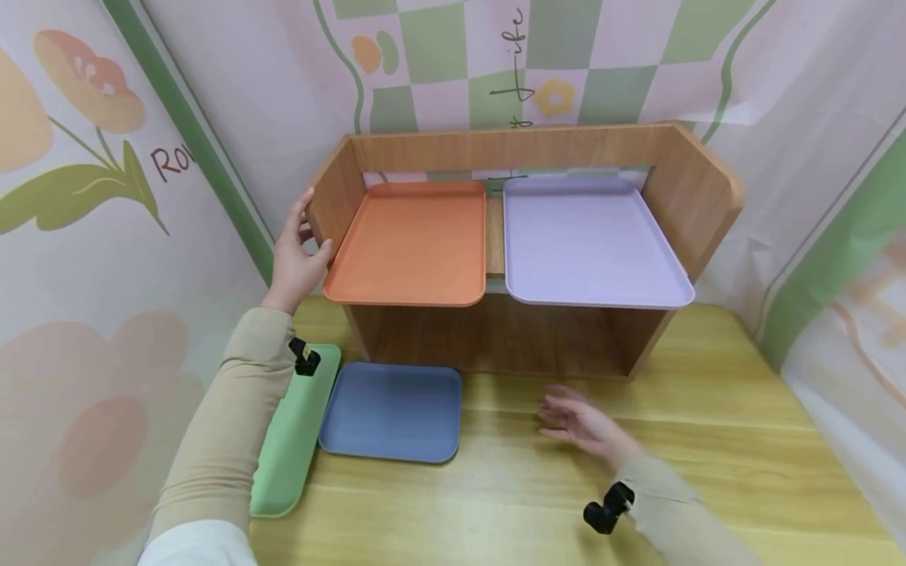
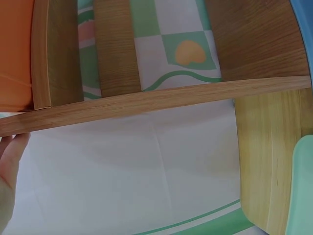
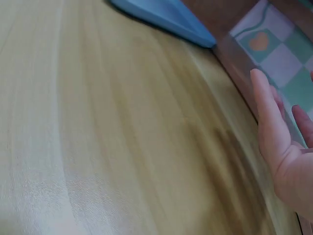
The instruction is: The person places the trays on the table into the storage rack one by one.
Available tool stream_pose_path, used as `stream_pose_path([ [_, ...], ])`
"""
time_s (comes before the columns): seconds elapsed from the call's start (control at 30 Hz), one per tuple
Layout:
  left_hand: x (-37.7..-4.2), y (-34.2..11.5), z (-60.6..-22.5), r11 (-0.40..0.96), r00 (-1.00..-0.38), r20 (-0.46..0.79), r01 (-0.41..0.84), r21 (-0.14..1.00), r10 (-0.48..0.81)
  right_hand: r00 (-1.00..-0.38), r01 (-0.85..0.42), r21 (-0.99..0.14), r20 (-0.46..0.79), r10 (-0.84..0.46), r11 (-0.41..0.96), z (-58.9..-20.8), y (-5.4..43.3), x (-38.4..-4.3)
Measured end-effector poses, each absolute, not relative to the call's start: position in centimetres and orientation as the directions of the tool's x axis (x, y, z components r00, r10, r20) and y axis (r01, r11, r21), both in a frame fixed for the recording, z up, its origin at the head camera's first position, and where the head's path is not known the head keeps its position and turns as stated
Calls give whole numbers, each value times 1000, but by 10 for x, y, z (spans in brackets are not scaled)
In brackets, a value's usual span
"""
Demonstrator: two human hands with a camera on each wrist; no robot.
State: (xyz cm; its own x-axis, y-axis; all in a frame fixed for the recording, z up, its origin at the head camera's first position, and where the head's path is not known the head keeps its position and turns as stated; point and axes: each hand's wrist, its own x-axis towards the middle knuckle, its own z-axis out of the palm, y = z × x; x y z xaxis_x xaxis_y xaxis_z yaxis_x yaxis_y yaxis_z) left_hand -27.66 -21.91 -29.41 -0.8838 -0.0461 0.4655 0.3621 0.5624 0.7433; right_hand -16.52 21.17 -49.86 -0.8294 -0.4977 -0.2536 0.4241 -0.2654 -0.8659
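My left hand (image 1: 297,263) rests against the outer left side of a wooden shelf (image 1: 513,140); fingertips and thumb meet its panel edge. In the left wrist view, part of this hand (image 2: 9,169) shows, its fingers extended to the panel's edge. Next to the thumb, an orange tray (image 1: 414,244) lies on the upper level, with a lilac tray (image 1: 594,240) on its right. My right hand (image 1: 576,420) holds nothing and hovers over the table in front of the shelf, fingers loosely spread. The right wrist view shows this hand (image 3: 283,147) close to the shelf's lower front.
A blue tray (image 1: 392,413) lies on the wooden table (image 1: 510,503), left of centre before the shelf. Beside it, a long green tray (image 1: 293,440) is partly covered by the left forearm. Patterned cloth (image 1: 432,47) hangs behind and at both sides.
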Motion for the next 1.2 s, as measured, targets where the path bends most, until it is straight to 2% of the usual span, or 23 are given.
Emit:
stream_pose_path([
  [0.43, -278, -216, -296, 549, -889, 456, 359, 755, -45, -820, 382, -922, -307, -484, -63, -516, 155, -171],
  [0.8, -278, -218, -297, 548, -893, 447, 345, 762, -60, -825, 352, -936, -324, -464, 27, -525, 105, -174],
  [1.2, -277, -217, -296, 541, -895, 441, 339, 770, -68, -917, 214, -959, -263, -301, 186, -532, 76, -171],
])
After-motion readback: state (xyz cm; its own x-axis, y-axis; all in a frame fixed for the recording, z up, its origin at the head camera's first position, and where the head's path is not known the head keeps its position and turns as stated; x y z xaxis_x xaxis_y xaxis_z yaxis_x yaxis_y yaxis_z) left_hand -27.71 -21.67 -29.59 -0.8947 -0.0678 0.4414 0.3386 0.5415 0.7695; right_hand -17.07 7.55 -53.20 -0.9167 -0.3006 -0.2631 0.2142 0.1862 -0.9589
